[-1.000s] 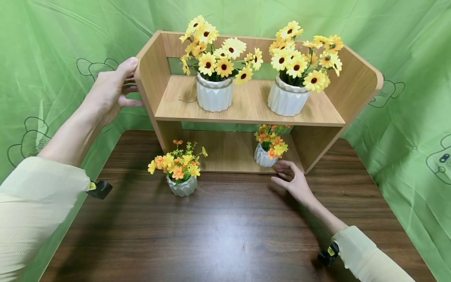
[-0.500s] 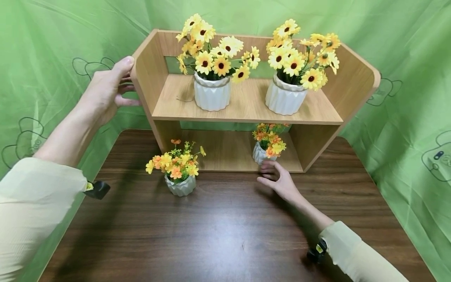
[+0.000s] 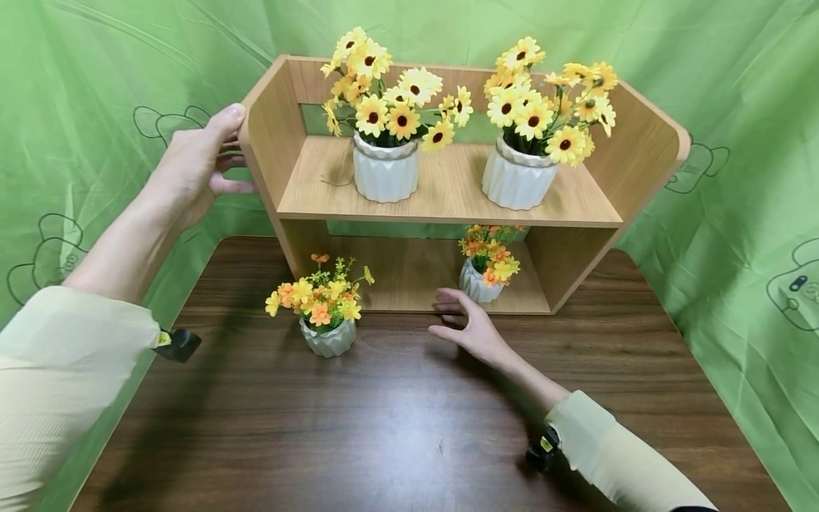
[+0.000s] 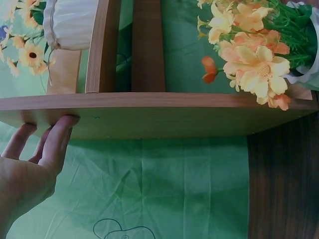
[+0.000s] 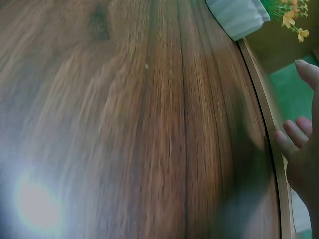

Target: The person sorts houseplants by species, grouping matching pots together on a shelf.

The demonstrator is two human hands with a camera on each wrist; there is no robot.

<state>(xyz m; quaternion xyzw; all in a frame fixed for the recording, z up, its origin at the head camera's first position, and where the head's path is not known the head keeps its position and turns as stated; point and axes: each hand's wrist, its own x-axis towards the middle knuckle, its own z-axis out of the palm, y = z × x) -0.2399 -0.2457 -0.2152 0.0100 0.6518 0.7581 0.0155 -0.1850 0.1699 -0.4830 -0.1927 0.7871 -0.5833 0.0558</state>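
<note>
My left hand (image 3: 192, 167) touches the outer left side of a two-tier wooden shelf (image 3: 448, 219), thumb up by its front edge. In the left wrist view its fingertips press that side panel (image 4: 164, 122). My right hand (image 3: 473, 331), fingers apart and holding nothing, hovers over the table close to the shelf's bottom edge. It is between a grey-white pot of orange and yellow flowers (image 3: 329, 338), standing on the table at the shelf's front left, and a similar flower pot (image 3: 478, 281) on the lower tier at right. The right wrist view shows the table-standing pot (image 5: 241, 20) ahead of the fingers.
Two white pots of yellow daisies, one left (image 3: 387, 171) and one right (image 3: 520, 178), stand on the upper tier. The dark wood table (image 3: 307, 434) carries the shelf, and a green curtain (image 3: 736, 227) surrounds it.
My right hand has moved left, from beside the lower-tier flower pot, past its front, toward the middle of the shelf. My left hand stays on the side panel; the pots have not moved.
</note>
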